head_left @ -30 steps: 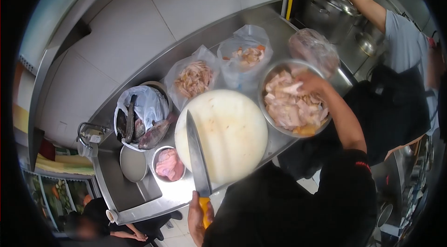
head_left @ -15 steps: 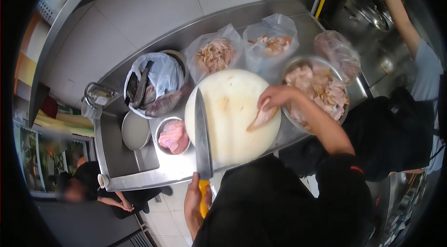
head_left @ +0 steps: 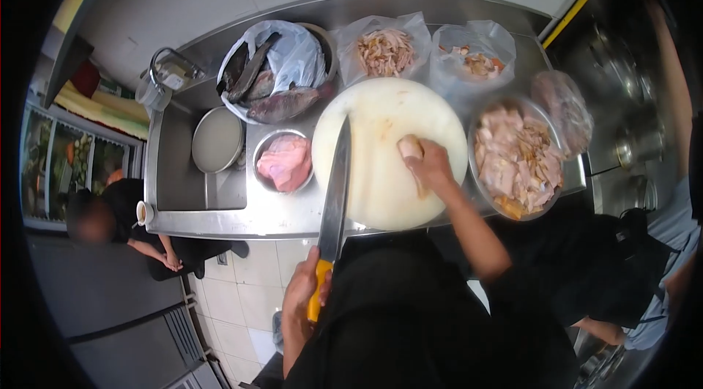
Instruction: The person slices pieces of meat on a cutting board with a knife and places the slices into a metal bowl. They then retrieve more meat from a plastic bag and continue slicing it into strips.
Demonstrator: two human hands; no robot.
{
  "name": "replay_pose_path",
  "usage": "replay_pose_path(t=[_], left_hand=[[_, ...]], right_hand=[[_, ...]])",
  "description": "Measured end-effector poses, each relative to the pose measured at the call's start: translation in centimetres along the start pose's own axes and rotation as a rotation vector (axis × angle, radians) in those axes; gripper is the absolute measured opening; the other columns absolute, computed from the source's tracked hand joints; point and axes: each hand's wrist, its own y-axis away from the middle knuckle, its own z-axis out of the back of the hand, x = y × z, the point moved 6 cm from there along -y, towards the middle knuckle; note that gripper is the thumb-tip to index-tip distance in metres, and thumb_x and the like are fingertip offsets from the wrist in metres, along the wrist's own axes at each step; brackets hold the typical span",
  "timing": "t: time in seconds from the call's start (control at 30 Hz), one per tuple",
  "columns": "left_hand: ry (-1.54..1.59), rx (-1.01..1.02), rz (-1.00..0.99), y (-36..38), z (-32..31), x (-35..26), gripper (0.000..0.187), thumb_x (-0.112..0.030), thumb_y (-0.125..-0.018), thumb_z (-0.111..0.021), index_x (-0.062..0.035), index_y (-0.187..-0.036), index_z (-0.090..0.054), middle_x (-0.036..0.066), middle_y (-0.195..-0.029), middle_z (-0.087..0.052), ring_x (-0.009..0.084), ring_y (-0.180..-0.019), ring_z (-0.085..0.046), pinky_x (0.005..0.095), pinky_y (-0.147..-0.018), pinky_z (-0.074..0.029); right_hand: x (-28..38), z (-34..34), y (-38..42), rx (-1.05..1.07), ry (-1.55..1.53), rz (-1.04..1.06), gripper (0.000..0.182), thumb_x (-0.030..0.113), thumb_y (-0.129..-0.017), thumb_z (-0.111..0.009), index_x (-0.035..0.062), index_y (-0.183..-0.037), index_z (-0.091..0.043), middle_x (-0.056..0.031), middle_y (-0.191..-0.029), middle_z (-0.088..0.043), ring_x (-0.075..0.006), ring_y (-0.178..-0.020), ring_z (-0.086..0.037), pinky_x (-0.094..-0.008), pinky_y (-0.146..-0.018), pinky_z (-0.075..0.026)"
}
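My left hand (head_left: 298, 292) is wrapped around the yellow handle of a large knife (head_left: 336, 191), whose long blade lies along the left part of the round white cutting board (head_left: 381, 118). Over the right part of the board my right hand (head_left: 433, 167) grips a pale piece of meat (head_left: 411, 149), which its fingers partly cover. To the right of the board stands a metal bowl (head_left: 476, 169) full of cut meat pieces (head_left: 512, 158). On the left, a smaller bowl (head_left: 258, 173) holds a lump of pink raw meat (head_left: 284, 162).
Behind the board sit a bag of meat strips (head_left: 385, 52) and another bag with fewer pieces (head_left: 480, 64). Fish (head_left: 285, 103) lie in a bagged basin at the back left. A sink (head_left: 172, 169) is at far left. Other people are at both sides.
The view has shifted, so the counter sits differently in frame. My right hand has moved inward over the board with the meat, away from the big bowl. My left hand keeps hold of the knife.
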Motion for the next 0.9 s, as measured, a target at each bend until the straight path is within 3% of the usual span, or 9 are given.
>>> replay_pose_path(t=[0.07,0.17,0.27,0.37,0.47,0.5,0.63,0.83,0.9], left_hand=[[0.006,0.03,0.023,0.2,0.1,0.0,0.075,-0.07,-0.104,-0.03,-0.005,-0.074,-0.055,0.003,-0.05,-0.046,0.0136,-0.037,-0.045,0.0258,-0.04,-0.039],[0.006,0.046,-0.004,0.7,0.4,0.5,0.073,-0.067,-0.105,-0.031,-0.0046,-0.074,-0.055,0.003,-0.049,-0.046,0.0145,-0.037,-0.045,0.0268,-0.039,-0.038],[0.043,0.015,-0.028,1.2,1.0,1.6,0.074,-0.075,-0.1,-0.037,-0.0073,-0.073,-0.054,0.0,-0.047,-0.044,0.01,-0.034,-0.04,0.0238,-0.036,-0.037],[0.094,0.011,-0.001,1.6,2.2,3.5,0.074,-0.075,-0.1,-0.037,-0.0073,-0.074,-0.054,0.0,-0.048,-0.044,0.0102,-0.034,-0.041,0.024,-0.036,-0.038],[0.105,0.009,0.014,1.8,3.2,4.9,0.074,-0.074,-0.1,-0.037,-0.0071,-0.075,-0.054,0.0,-0.048,-0.044,0.0102,-0.034,-0.042,0.0241,-0.037,-0.038],[0.11,0.015,0.011,1.7,3.4,5.2,0.074,-0.074,-0.1,-0.037,-0.0069,-0.075,-0.054,0.0,-0.048,-0.045,0.0103,-0.034,-0.042,0.0242,-0.037,-0.039],[0.086,0.041,-0.034,1.5,3.8,5.5,0.073,-0.072,-0.101,-0.036,-0.0061,-0.076,-0.054,0.0,-0.048,-0.045,0.0108,-0.034,-0.042,0.0249,-0.036,-0.039],[0.03,0.069,-0.061,1.6,4.2,5.4,0.074,-0.072,-0.102,-0.037,-0.0052,-0.075,-0.054,0.001,-0.048,-0.044,0.0116,-0.035,-0.043,0.0265,-0.035,-0.039],[0.036,0.062,-0.052,1.6,4.3,5.9,0.074,-0.072,-0.102,-0.037,-0.0052,-0.075,-0.054,0.002,-0.048,-0.044,0.0117,-0.035,-0.043,0.0266,-0.036,-0.039]], right_hand=[[2.9,-0.5,0.9,0.188,-0.012,-0.014,0.037,0.014,-0.077,-0.074,0.0004,-0.112,-0.071,-0.022,-0.108,-0.071,-0.0406,-0.108,-0.066,-0.0453,-0.096,-0.051],[3.7,-3.8,1.5,0.431,0.104,0.43,0.033,0.004,-0.077,-0.069,0.0049,-0.109,-0.074,-0.0185,-0.11,-0.072,-0.0366,-0.11,-0.064,-0.0448,-0.097,-0.05],[5.0,-4.4,2.8,0.471,0.164,0.599,0.038,-0.003,-0.077,-0.064,0.0077,-0.111,-0.075,-0.0166,-0.113,-0.07,-0.0351,-0.109,-0.062,-0.0448,-0.095,-0.049],[7.0,-1.7,5.3,-0.222,0.222,0.822,0.029,0.003,-0.081,-0.068,0.0051,-0.11,-0.071,-0.0166,-0.109,-0.067,-0.035,-0.101,-0.062,-0.0476,-0.09,-0.049],[3.8,-1.9,6.0,-0.26,0.004,0.099,0.027,0.014,-0.086,-0.074,0.0011,-0.109,-0.065,-0.0173,-0.103,-0.065,-0.0344,-0.104,-0.061,-0.049,-0.091,-0.048],[4.0,-2.6,6.3,-0.2,0.007,0.036,0.047,0.031,-0.084,-0.082,-0.0017,-0.108,-0.06,-0.0207,-0.104,-0.062,-0.036,-0.107,-0.058,-0.0499,-0.093,-0.048],[7.4,-5.4,7.3,-0.298,0.15,0.043,0.072,0.048,-0.072,-0.087,-0.004,-0.112,-0.058,-0.0252,-0.11,-0.057,-0.0416,-0.107,-0.055,-0.0503,-0.095,-0.048],[7.5,-6.3,8.1,-0.24,0.28,0.025,0.057,0.022,-0.069,-0.078,-0.0051,-0.116,-0.06,-0.0249,-0.112,-0.057,-0.0423,-0.107,-0.054,-0.0511,-0.094,-0.049],[6.9,-5.6,9.1,-0.273,0.294,0.169,0.053,0.016,-0.067,-0.074,-0.0034,-0.115,-0.064,-0.0237,-0.113,-0.057,-0.042,-0.107,-0.054,-0.0506,-0.093,-0.049]])
